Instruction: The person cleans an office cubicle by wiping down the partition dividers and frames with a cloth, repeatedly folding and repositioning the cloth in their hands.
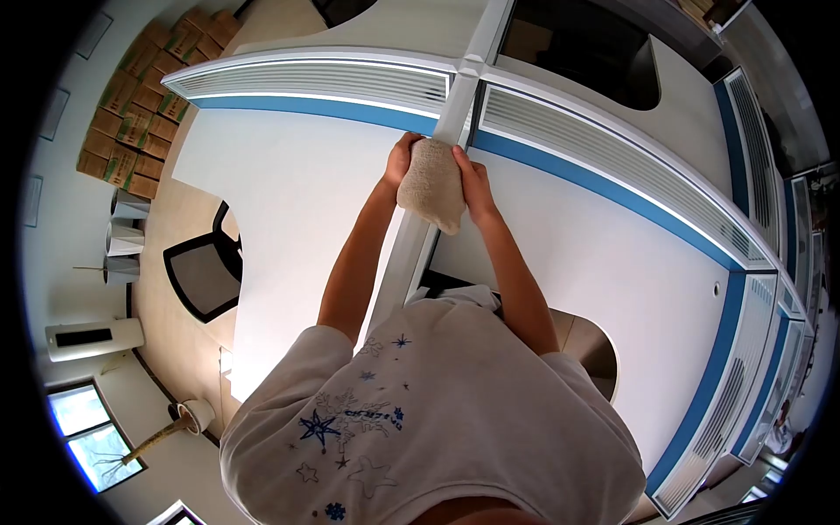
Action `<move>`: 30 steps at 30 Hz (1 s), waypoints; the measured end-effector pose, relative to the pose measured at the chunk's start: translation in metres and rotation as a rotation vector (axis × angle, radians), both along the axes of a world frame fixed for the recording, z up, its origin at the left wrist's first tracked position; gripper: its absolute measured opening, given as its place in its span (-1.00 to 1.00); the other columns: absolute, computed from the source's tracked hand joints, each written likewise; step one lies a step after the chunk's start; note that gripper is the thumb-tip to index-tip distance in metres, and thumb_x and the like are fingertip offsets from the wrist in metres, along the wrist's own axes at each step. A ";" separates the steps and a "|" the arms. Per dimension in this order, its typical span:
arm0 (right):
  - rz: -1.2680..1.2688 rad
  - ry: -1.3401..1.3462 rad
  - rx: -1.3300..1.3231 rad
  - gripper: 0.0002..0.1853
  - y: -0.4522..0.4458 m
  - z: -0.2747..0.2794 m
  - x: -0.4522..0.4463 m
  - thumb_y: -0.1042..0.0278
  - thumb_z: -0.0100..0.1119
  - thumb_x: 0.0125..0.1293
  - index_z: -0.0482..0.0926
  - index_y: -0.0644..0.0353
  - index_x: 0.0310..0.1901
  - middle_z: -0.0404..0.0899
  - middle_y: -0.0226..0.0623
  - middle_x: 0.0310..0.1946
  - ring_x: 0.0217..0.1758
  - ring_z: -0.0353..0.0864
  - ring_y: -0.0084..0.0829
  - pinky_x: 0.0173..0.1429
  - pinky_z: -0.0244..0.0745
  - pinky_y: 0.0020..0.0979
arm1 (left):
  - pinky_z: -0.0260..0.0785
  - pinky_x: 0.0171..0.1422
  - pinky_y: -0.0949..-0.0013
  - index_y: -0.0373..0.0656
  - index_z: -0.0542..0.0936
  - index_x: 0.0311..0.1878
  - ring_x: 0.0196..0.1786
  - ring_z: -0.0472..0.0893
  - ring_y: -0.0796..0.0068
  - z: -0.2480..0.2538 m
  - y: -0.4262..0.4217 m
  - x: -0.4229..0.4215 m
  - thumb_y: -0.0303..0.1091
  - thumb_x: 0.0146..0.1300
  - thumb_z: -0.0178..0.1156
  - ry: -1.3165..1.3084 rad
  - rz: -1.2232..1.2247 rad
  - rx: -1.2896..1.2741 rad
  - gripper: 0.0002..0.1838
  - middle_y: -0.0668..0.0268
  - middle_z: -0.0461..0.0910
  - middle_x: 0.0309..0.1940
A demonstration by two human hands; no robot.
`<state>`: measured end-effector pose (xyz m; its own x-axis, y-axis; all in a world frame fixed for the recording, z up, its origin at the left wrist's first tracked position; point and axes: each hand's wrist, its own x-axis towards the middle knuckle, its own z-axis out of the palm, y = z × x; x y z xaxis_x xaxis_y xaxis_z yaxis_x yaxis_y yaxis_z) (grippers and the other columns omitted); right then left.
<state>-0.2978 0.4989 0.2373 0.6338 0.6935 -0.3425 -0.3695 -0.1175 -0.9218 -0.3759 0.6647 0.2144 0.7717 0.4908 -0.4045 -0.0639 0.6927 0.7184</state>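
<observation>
A folded beige cloth (431, 182) with a fuzzy, towel-like surface lies over the top rail of the white partition (399, 262), close to where the partitions cross. My left hand (401, 158) grips its left edge, with the fingers partly hidden behind it. On the opposite edge, my right hand (473, 183) holds the cloth with the thumb along its side. Both arms reach forward, and one corner of the cloth hangs toward me.
White desks (289, 175) lie on both sides, with louvred, blue-edged partitions (604, 144) ahead and right. A black-framed chair (204, 276) stands at left. Stacked cardboard boxes (140, 114), white bins (125, 238) and a potted plant (194, 416) are along the left wall.
</observation>
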 end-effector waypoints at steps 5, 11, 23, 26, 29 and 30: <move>-0.006 -0.003 0.002 -0.21 -0.002 0.009 -0.002 -0.42 0.15 0.33 0.71 0.41 -0.12 0.69 -0.20 -0.25 -0.16 0.63 -0.44 0.03 0.50 -0.42 | 0.48 0.00 0.29 -0.18 0.63 -0.19 -0.23 0.61 0.33 0.014 -0.010 -0.001 -0.11 0.42 0.04 0.056 0.056 0.053 -0.67 0.26 0.64 -0.32; 0.032 0.005 -0.006 -0.24 -0.003 0.011 -0.002 -0.39 0.09 0.37 0.69 0.39 -0.16 0.67 -0.23 -0.24 -0.14 0.58 -0.46 0.07 0.44 -0.45 | 0.50 -0.02 0.27 -0.17 0.62 -0.22 -0.25 0.62 0.32 0.007 -0.005 -0.001 -0.12 0.41 0.05 0.014 0.021 -0.002 -0.69 0.26 0.64 -0.35; 0.027 0.019 0.010 -0.25 -0.003 0.008 -0.002 -0.39 0.10 0.37 0.69 0.38 -0.18 0.67 -0.26 -0.27 -0.18 0.58 -0.48 0.02 0.44 -0.47 | 0.48 0.05 0.25 -0.18 0.63 -0.20 -0.20 0.61 0.29 -0.007 0.003 0.000 -0.12 0.44 0.00 0.005 -0.017 -0.064 -0.65 0.24 0.65 -0.32; 0.016 0.014 0.022 -0.23 -0.002 0.005 -0.001 -0.41 0.14 0.34 0.70 0.39 -0.16 0.67 -0.24 -0.29 -0.20 0.61 -0.46 0.00 0.49 -0.46 | 0.49 0.01 0.25 -0.17 0.63 -0.23 -0.23 0.61 0.29 -0.006 0.002 0.000 -0.11 0.43 0.01 0.017 -0.009 -0.033 -0.66 0.25 0.64 -0.35; 0.025 0.024 0.035 -0.22 -0.002 0.001 0.001 -0.41 0.16 0.32 0.72 0.39 -0.16 0.68 -0.23 -0.30 -0.21 0.63 -0.45 0.00 0.51 -0.44 | 0.49 0.00 0.26 -0.16 0.63 -0.23 -0.23 0.62 0.29 -0.007 0.003 0.000 -0.11 0.43 0.01 0.010 -0.013 -0.017 -0.66 0.25 0.65 -0.35; 0.032 0.030 0.038 -0.23 -0.002 0.001 0.001 -0.41 0.16 0.33 0.72 0.39 -0.16 0.69 -0.23 -0.30 -0.21 0.64 -0.45 0.01 0.51 -0.44 | 0.49 0.00 0.26 -0.17 0.63 -0.22 -0.23 0.62 0.29 -0.005 0.002 -0.001 -0.11 0.42 0.01 0.012 -0.012 -0.020 -0.66 0.25 0.65 -0.35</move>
<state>-0.2968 0.4964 0.2384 0.6008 0.7265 -0.3336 -0.3934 -0.0946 -0.9145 -0.3764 0.6666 0.2097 0.7724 0.4737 -0.4230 -0.0475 0.7073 0.7053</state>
